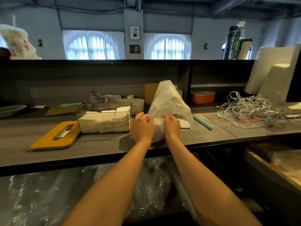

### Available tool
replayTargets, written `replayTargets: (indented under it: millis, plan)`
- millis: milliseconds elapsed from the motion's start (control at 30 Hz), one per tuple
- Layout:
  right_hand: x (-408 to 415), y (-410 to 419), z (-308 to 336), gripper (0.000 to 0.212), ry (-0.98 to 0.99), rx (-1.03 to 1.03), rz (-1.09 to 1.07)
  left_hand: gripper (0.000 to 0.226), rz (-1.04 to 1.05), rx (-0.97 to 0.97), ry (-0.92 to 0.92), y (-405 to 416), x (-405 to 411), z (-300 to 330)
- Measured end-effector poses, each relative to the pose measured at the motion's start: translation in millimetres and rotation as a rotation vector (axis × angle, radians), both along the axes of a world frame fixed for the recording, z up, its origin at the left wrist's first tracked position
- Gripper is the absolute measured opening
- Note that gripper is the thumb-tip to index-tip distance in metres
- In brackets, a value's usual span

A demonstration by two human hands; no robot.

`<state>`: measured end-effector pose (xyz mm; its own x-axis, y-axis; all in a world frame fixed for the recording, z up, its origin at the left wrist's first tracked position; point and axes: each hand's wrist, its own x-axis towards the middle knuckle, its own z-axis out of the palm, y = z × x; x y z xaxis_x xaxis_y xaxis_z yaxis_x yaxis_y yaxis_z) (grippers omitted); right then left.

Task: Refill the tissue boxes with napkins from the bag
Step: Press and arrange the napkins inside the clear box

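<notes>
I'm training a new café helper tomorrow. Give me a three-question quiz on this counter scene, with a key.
1. True or false: the clear box already holds napkins.
2. Where does the yellow lid lie? A) on the box B) on the counter, left of the box C) inside the bag
3. Fill in: both hands, left and right, hold a white bundle pulled from the plastic ____.

Key: 1 true; 2 B; 3 bag.

White napkins (pixel 104 121); translucent white bag (pixel 169 100); yellow lid (pixel 55 136); orange container (pixel 202 97); grey wood-grain counter (pixel 97 147).
</notes>
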<state>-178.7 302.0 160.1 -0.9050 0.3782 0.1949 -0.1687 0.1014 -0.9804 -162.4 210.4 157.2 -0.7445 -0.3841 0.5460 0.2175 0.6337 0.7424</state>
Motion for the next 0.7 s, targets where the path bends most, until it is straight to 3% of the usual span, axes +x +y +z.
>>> replayTargets:
  millis: [167, 333, 467, 600, 700]
  plan:
    - [-3.1, 3.8, -1.4, 0.022, -0.008, 0.026, -0.004, 0.038, -0.081, -0.189, -0.133, -2.6, 1.6, 2.7]
    - [-2.5, 4.4, 1.6, 0.025, -0.040, 0.016, 0.077, 0.050, -0.234, -0.564, -0.029, -23.1, -7.8, 8.3]
    - [0.8, 2.3, 6.9, 0.038, -0.059, 0.000, 0.047, 0.057, -0.418, -0.783, -0.204, -37.8, -14.4, 19.7]
    - [2.5, -0.7, 9.4, 0.041, -0.061, -0.138, 0.123, 0.069, -0.596, -0.771, -0.375, -45.7, -22.8, 33.1]
    - [3.6, 1.1, 8.6, 0.042, -0.033, -0.159, 0.158, 0.049, -0.655, -0.687, -0.418, -51.8, -26.8, 38.5]
